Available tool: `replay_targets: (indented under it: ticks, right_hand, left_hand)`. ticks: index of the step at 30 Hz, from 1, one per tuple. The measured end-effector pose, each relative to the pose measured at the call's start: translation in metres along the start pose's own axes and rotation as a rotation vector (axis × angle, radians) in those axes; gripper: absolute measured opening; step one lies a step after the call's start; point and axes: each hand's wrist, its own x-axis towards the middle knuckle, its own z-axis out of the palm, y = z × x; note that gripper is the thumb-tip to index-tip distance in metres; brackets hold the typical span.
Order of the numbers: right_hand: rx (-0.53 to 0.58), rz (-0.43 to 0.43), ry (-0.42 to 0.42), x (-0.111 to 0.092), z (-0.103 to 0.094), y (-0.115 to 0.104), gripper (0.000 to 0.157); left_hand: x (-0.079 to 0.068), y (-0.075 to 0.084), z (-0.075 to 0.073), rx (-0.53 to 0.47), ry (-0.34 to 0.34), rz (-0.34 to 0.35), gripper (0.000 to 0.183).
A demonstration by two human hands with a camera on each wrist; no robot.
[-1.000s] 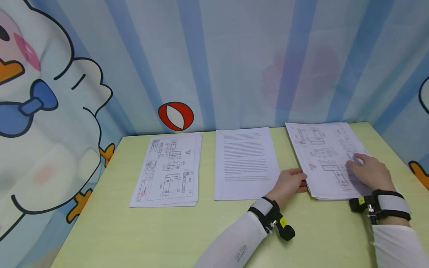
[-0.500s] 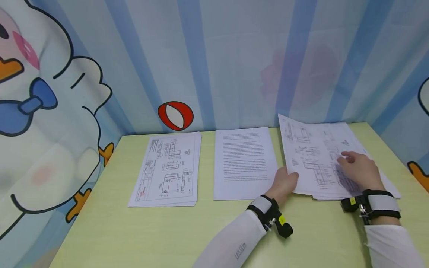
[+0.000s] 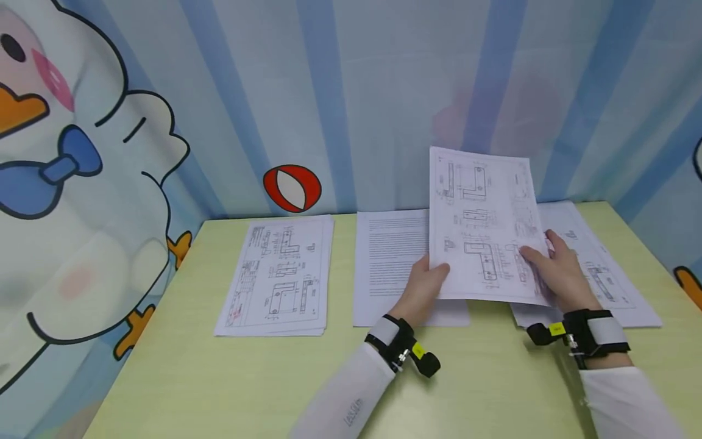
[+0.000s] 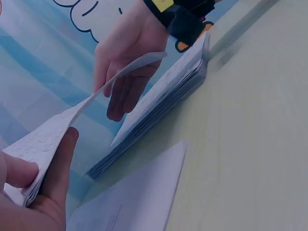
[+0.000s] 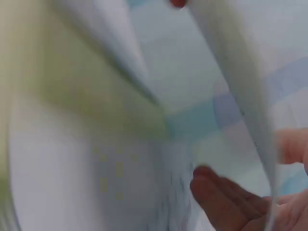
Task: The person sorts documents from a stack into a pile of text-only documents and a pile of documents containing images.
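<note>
A thin batch of drawing sheets (image 3: 482,225), printed with technical drawings, stands tilted up above the table. My left hand (image 3: 419,292) pinches its lower left edge, thumb in front and fingers behind. At the right edge is my right hand (image 3: 565,277), its thumb over the printed side. In the left wrist view the right hand's fingers (image 4: 130,96) extend loosely behind the paper, with a gap to it. Under and behind that hand lies the right pile of drawings (image 3: 609,268). The held sheets overlap the middle stack of text pages (image 3: 392,256) in the head view.
Another pile of drawings (image 3: 274,280) lies at the left of the pale yellow table (image 3: 439,366). A striped blue curtain (image 3: 384,110) with cartoon figures hangs along the table's back edge. The right wrist view is largely blurred paper.
My left hand has lifted the upper sheets off the right pile and moved them left and up, baring drawings beneath. My right hand has shifted left to their right edge.
</note>
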Motion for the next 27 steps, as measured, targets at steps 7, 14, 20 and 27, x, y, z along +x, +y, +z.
replay_targets:
  ticks: [7, 14, 20, 27]
  right_hand:
    - [0.320, -0.037, -0.093, -0.018, 0.035, -0.033, 0.062]
    - [0.345, -0.142, -0.200, -0.033, 0.083, -0.068, 0.050]
    - [0.347, -0.139, -0.286, -0.034, 0.125, -0.093, 0.045]
    - [0.325, -0.108, -0.321, -0.035, 0.180, -0.115, 0.039]
  left_hand:
    - [-0.009, 0.018, -0.064, 0.069, 0.006, 0.103, 0.032]
    - [-0.029, 0.036, -0.134, 0.189, 0.069, 0.180, 0.034]
    - [-0.047, 0.046, -0.187, 0.304, 0.189, 0.178, 0.035]
    - [-0.064, 0.048, -0.246, 0.432, 0.335, 0.124, 0.044]
